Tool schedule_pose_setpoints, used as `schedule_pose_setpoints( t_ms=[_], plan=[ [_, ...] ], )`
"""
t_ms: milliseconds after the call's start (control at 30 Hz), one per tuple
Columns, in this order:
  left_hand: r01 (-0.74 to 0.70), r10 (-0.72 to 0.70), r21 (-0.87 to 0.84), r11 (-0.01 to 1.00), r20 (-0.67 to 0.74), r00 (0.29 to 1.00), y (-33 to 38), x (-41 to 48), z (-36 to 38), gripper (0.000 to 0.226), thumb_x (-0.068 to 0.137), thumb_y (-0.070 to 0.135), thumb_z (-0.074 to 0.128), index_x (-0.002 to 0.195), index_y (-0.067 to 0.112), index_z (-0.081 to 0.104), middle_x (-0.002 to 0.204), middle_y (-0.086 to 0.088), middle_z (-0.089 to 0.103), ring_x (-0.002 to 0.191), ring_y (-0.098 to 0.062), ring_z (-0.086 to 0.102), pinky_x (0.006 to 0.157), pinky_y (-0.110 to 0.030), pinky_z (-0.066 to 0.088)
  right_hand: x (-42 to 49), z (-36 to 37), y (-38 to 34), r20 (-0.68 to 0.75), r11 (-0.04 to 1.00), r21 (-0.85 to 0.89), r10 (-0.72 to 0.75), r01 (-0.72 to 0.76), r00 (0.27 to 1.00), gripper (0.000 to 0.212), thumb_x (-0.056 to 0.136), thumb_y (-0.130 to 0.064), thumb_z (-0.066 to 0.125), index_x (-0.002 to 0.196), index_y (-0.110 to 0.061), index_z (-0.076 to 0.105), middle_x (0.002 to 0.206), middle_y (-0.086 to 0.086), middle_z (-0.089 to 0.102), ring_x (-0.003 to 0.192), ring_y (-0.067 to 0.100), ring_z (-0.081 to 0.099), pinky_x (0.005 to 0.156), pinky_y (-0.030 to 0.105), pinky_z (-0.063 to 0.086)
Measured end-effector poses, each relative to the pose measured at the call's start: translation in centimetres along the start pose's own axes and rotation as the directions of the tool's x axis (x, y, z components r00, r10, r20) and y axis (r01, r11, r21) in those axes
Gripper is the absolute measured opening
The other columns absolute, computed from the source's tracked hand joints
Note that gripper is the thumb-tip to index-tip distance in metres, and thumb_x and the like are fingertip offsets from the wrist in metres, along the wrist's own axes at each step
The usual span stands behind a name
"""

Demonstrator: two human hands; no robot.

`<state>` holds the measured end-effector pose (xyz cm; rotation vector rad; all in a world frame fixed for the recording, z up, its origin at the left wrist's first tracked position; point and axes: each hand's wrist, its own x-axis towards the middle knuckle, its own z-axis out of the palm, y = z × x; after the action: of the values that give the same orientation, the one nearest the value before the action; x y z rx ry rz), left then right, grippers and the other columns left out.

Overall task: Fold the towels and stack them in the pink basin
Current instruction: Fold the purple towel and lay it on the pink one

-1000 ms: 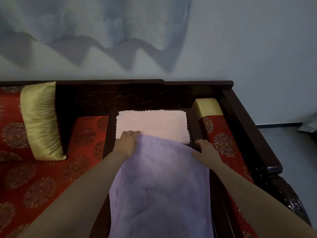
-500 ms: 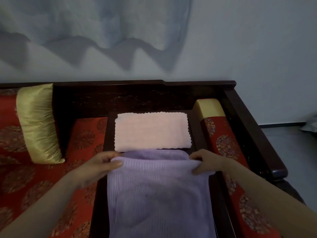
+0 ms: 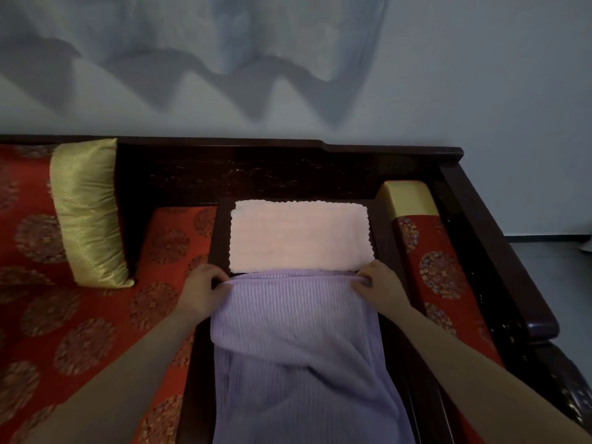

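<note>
A lilac ribbed towel [image 3: 298,357] lies lengthwise on the dark wooden tray table [image 3: 221,232], running toward me and off the bottom of the view. My left hand [image 3: 201,291] pinches its far left corner and my right hand [image 3: 378,285] pinches its far right corner, both just below a flat pale pink towel [image 3: 299,235] with a scalloped edge. The lilac towel's far edge slightly overlaps the pink towel's near edge. No pink basin is in view.
The tray table sits on a dark wooden sofa with red patterned cushions [image 3: 80,331]. A gold bolster pillow [image 3: 88,216] leans at the left, a red and gold armrest cushion [image 3: 426,251] lies at the right, and the sofa's backrest [image 3: 256,174] stands behind.
My hands pulled the lilac towel's far edge back toward me, uncovering the pink towel, then carried it forward again to the pink towel's near edge. Both hands now pinch the corners.
</note>
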<state>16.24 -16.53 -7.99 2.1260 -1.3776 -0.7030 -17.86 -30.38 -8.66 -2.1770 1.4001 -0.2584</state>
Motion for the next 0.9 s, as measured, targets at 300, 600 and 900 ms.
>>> schedule_pose_setpoints(
  t_ms=[300,600,900],
  plan=[
    [-0.019,0.021,-0.028,0.999,0.091,0.996,1.5,1.4,0.5,0.020,0.080,0.007,0.068,0.067,0.018,0.057,0.075,0.003,0.063,0.076,-0.015,0.057,0.058,-0.007,0.034,0.3,0.9,0.3,-0.021,0.998,-0.060,-0.030,0.029,0.999,0.010,0.088,-0.020,0.060,0.085,-0.014,0.053,0.092,-0.001,0.050,0.086,0.016,0.047,0.070,0.033,0.042],
    [-0.092,0.032,0.127,0.988,0.407,0.913,1.9,0.8,0.0,0.020,0.073,0.045,0.063,0.082,0.028,0.057,0.085,-0.006,0.066,0.078,-0.020,0.060,0.060,-0.022,0.038,-0.6,-0.7,-0.2,0.097,0.999,-0.037,-0.021,0.024,0.995,0.007,0.089,-0.024,0.058,0.085,-0.019,0.055,0.087,-0.003,0.051,0.090,0.019,0.052,0.074,0.037,0.045],
    [-0.336,0.346,-0.364,0.869,-0.040,0.938,11.9,-3.1,-11.2,0.012,0.086,0.016,0.066,0.092,0.018,0.057,0.085,-0.004,0.066,0.076,-0.007,0.062,0.067,-0.020,0.048,-3.6,-14.1,-7.6,-0.358,0.892,0.354,-0.148,0.281,0.922,0.023,0.080,-0.001,0.056,0.060,-0.007,0.045,0.057,-0.003,0.042,0.054,0.006,0.038,0.051,0.016,0.029]
  ],
)
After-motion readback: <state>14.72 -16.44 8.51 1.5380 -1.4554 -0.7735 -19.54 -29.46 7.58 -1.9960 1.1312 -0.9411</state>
